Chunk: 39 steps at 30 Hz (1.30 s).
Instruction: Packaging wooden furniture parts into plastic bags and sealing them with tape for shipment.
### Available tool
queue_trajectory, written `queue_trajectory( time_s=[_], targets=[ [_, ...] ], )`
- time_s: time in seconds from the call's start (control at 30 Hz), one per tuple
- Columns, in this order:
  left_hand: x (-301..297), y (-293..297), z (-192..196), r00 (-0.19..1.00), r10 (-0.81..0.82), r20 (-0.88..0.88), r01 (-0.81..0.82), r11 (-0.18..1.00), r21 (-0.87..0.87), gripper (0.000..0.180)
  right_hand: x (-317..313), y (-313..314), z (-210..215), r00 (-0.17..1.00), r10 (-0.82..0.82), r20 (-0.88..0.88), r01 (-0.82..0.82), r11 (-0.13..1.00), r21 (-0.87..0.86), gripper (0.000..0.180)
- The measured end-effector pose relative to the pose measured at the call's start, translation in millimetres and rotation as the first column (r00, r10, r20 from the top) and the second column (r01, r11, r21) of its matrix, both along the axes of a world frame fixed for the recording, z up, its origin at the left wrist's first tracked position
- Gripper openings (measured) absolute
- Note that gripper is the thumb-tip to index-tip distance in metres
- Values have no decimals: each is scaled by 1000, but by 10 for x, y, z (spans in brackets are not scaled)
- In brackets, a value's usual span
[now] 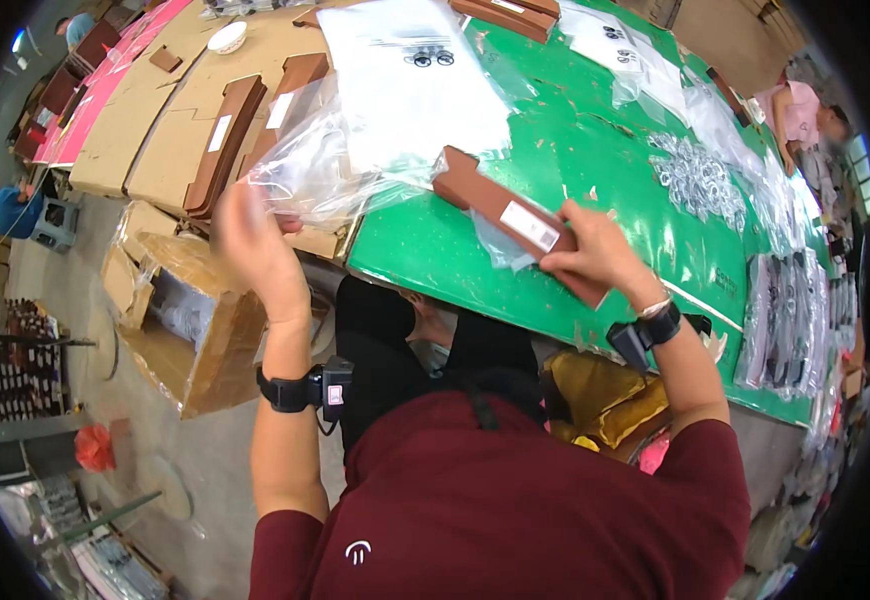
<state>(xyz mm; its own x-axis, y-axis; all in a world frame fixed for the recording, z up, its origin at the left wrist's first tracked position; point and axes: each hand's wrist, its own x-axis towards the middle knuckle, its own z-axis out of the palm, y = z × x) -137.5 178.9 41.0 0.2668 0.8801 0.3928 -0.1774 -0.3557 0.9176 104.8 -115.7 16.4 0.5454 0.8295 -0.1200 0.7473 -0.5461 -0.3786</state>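
Note:
My right hand (595, 245) is closed round the near end of a long, narrow brown box (490, 205) with a white label. The box is held at a slant over the green table, and a piece of clear plastic lies under it. On the left, my left hand (260, 250) is raised at the table edge, its fingers curled and partly blurred. A clear plastic bag (310, 165) stretches from those fingers toward a stack of flat plastic bags (405, 90) with dark printed marks.
More brown boxes (225, 145) lie on cardboard at the left, near a white bowl (227, 38). Clear rings (700, 180) are heaped on the green table (425, 255), with wrapped packs (783, 320) at its right edge. An opened carton (210, 330) stands below left. Other people are farther off.

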Motion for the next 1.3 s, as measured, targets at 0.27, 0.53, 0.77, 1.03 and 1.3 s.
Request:
queue_trajectory(
  time_s=[0.27, 0.53, 0.77, 1.03, 1.3],
  targets=[
    [236, -85, -40, 847, 141, -513, 71, 926, 371, 42, -551, -42, -48, 982, -36, 185, 13, 992, 126, 80],
    [527, -165, 148, 722, 231, -652, 213, 823, 527, 59, -639, -714, 435, 843, 29, -538, 108, 969, 222, 81],
    [479, -821, 127, 689, 143, -710, 491, 629, 603, 52, -1120, -76, -12, 426, 58, -903, 321, 923, 211, 78],
    [157, -1108, 332, 589, 179, -788, 658, 460, 596, 57, -1211, 154, -118, 239, 178, -955, 504, 818, 279, 56],
    [441, -1396, 188, 583, -255, -771, 806, 60, 590, 44, -1336, 330, -364, 434, 260, -863, 498, 729, 470, 50]
  ],
)
